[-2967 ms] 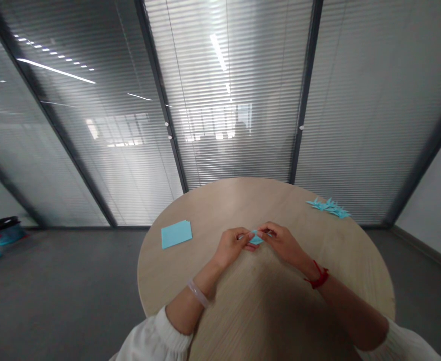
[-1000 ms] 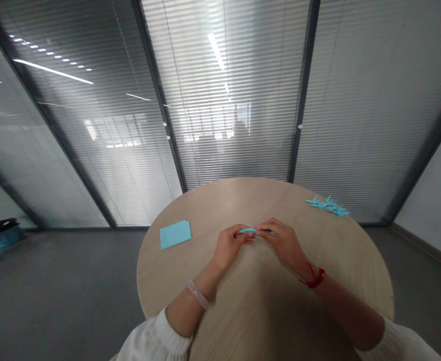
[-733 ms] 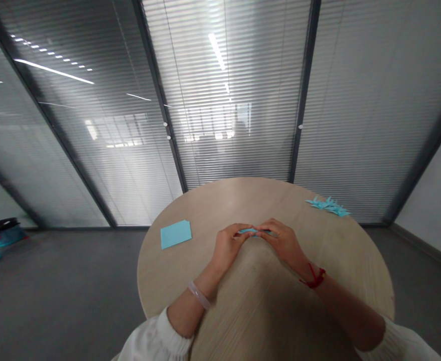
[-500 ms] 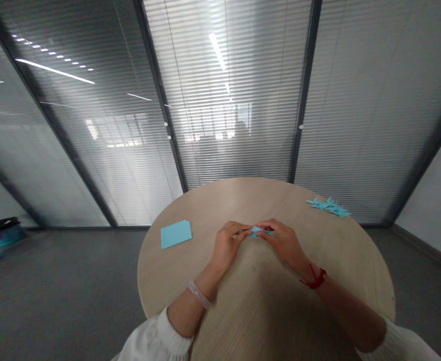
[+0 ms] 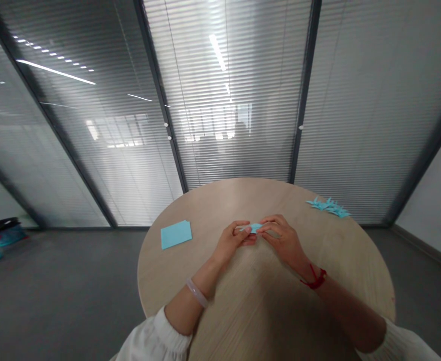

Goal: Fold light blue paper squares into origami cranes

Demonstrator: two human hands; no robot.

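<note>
A small folded piece of blue paper (image 5: 255,227) is held between my two hands near the middle of the round table (image 5: 239,311). My left hand (image 5: 235,238) grips its left end, thumb on top and fingers around and beneath it. On the other side, my right hand (image 5: 281,235) pinches the right end between thumb and fingers. The fingers cover both ends of the paper, so its full shape is hidden. To the left lies a stack of flat blue paper sheets (image 5: 176,234). A pile of pointed, folded blue paper pieces (image 5: 329,206) rests at the far right.
Glass partitions with blinds (image 5: 239,150) stand just behind the table's far edge. On the grey floor at far left are bins or tubs (image 5: 4,231) with red, black and blue parts. A white wall (image 5: 431,185) is at the right.
My left hand has shifted its grip, with its thumb now on top and fingers lower under the folded paper. The paper has turned slightly. My right hand has barely moved.
</note>
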